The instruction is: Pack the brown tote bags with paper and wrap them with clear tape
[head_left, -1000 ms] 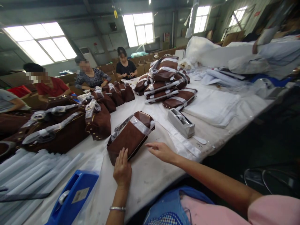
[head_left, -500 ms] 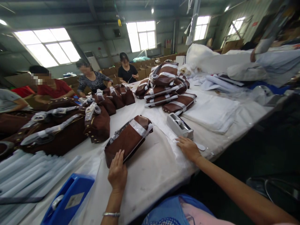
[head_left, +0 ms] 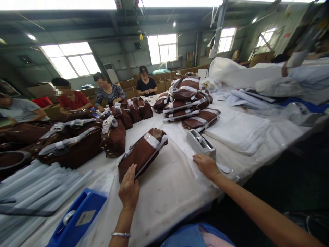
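A brown leather bag [head_left: 143,155] with a white wrapped band around its far end lies on the white-covered table in front of me. My left hand [head_left: 129,188] rests on the bag's near end, fingers stretched out along its side. To the right, my right hand [head_left: 207,166] lies flat with fingers extended at the near end of a grey tape dispenser [head_left: 200,143]. Nothing shows in that hand, though its underside is hidden. A white strip-like piece [head_left: 223,167] sits beside the right wrist.
Brown bags with wrapped handles [head_left: 69,144] crowd the left side, and banded bags [head_left: 186,99] are piled beyond the dispenser. White sheets [head_left: 239,128] lie to the right. Pale rolls [head_left: 38,192] and a blue tape dispenser [head_left: 78,218] occupy the near left. Several co-workers sit across the table.
My view has tilted up and swung slightly left, so the scene sits lower and further right. Both hands stay at nearly the same places on the bag and by the dispenser.
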`<state>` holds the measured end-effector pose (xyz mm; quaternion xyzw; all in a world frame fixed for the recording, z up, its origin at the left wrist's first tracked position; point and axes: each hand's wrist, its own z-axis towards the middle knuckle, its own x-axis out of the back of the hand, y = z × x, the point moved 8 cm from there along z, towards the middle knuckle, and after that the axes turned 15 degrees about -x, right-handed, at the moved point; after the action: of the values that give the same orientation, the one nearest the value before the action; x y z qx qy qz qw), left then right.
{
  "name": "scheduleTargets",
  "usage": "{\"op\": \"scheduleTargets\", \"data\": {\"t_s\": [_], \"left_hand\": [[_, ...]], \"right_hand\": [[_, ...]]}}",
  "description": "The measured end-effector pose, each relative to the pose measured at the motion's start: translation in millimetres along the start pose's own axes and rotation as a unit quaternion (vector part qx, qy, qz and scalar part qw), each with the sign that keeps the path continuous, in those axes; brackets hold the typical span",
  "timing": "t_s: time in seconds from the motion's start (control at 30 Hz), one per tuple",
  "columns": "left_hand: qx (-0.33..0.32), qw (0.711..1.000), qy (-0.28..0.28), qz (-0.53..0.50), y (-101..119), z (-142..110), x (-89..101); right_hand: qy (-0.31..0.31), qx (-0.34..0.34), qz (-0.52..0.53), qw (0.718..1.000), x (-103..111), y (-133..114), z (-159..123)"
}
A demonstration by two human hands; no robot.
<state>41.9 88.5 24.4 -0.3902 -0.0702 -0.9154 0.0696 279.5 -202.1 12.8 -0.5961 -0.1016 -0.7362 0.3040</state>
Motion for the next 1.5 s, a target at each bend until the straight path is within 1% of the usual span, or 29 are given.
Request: {"op": "scheduleTargets", "data": {"t_s": [0.13, 0.17, 0.23, 0.27, 0.3, 0.33, 0.43, 0.47, 0.53, 0.63, 0.67, 0.7, 0.77, 0.8, 0.83, 0.87, 0.93, 0.97, 1.03, 1.1, 1.17, 1.23, 1.3, 1.33, 1.37, 1.43, 1.5], "left_hand": [[0.012, 1.000, 0.004, 0.004, -3, 4, 3.1], [0.018, 1.000, 0.005, 0.004, -4, 4, 4.0], [0.027, 1.000, 0.008, 0.001, -5, 6, 6.2], [0.032, 0.999, 0.012, 0.000, -5, 6, 7.5], [0.035, 0.999, 0.014, -0.002, -6, 7, 8.5], [0.038, 0.999, 0.015, -0.004, -6, 7, 9.3], [0.051, 0.999, 0.016, -0.007, -10, 7, 10.8], [0.056, 0.998, 0.016, -0.008, -11, 7, 11.1], [0.069, 0.997, 0.019, -0.006, -15, 8, 12.4], [0.095, 0.995, 0.026, -0.001, -23, 8, 15.6], [0.105, 0.994, 0.030, 0.000, -25, 8, 17.1], [0.115, 0.993, 0.035, 0.000, -28, 8, 18.7], [0.136, 0.990, 0.047, -0.005, -33, 8, 22.2], [0.145, 0.988, 0.051, -0.008, -35, 7, 23.7], [0.155, 0.986, 0.054, -0.011, -37, 7, 25.0], [0.165, 0.985, 0.056, -0.013, -40, 6, 25.9], [0.184, 0.981, 0.055, -0.017, -44, 5, 26.8], [0.191, 0.980, 0.056, -0.019, -45, 4, 27.2], [0.195, 0.978, 0.064, -0.025, -47, 4, 28.5], [0.190, 0.978, 0.074, -0.034, -48, 6, 30.3], [0.193, 0.977, 0.079, -0.039, -51, 6, 32.1], [0.209, 0.974, 0.078, -0.044, -55, 5, 33.6], [0.224, 0.970, 0.076, -0.049, -59, 4, 35.2], [0.226, 0.970, 0.078, -0.052, -61, 4, 36.1], [0.226, 0.969, 0.081, -0.054, -62, 4, 37.2], [0.221, 0.970, 0.093, -0.049, -64, 5, 39.9], [0.210, 0.971, 0.104, -0.037, -64, 8, 42.7]], "right_hand": [[-0.010, 0.034, 0.033, 0.999, 21, -29, -12], [-0.028, 0.043, 0.050, 0.997, 23, -36, -15], [-0.098, 0.068, 0.110, 0.987, 17, -47, -22], [-0.128, 0.076, 0.142, 0.979, 12, -50, -22], [-0.145, 0.079, 0.167, 0.972, 7, -53, -20], [-0.144, 0.076, 0.179, 0.970, 1, -54, -16], [-0.080, 0.051, 0.147, 0.985, -20, -59, 7], [-0.072, 0.050, 0.133, 0.987, -30, -65, 14], [-0.082, 0.052, 0.093, 0.991, -54, -81, 23], [-0.114, 0.046, 0.034, 0.992, -85, -106, 20], [-0.126, 0.056, 0.028, 0.990, -91, -116, 15], [-0.139, 0.082, 0.036, 0.986, -96, -126, 7], [-0.158, 0.172, 0.073, 0.970, -99, -148, -12], [-0.156, 0.212, 0.094, 0.960, -97, -154, -20], [-0.142, 0.234, 0.113, 0.955, -93, -157, -23], [-0.120, 0.234, 0.123, 0.957, -90, -157, -22], [-0.083, 0.195, 0.120, 0.970, -88, -151, -12], [-0.084, 0.176, 0.111, 0.974, -90, -149, -6], [-0.122, 0.168, 0.094, 0.974, -100, -155, 1], [-0.173, 0.196, 0.100, 0.960, -108, -172, 2], [-0.199, 0.219, 0.127, 0.947, -107, -192, 5], [-0.188, 0.196, 0.154, 0.950, -101, -207, 14], [-0.154, 0.158, 0.165, 0.961, -95, -215, 23], [-0.145, 0.157, 0.164, 0.963, -94, -219, 24], [-0.147, 0.170, 0.160, 0.961, -96, -225, 23], [-0.175, 0.212, 0.148, 0.950, -105, -238, 18], [-0.198, 0.227, 0.140, 0.943, -116, -248, 17]]}}
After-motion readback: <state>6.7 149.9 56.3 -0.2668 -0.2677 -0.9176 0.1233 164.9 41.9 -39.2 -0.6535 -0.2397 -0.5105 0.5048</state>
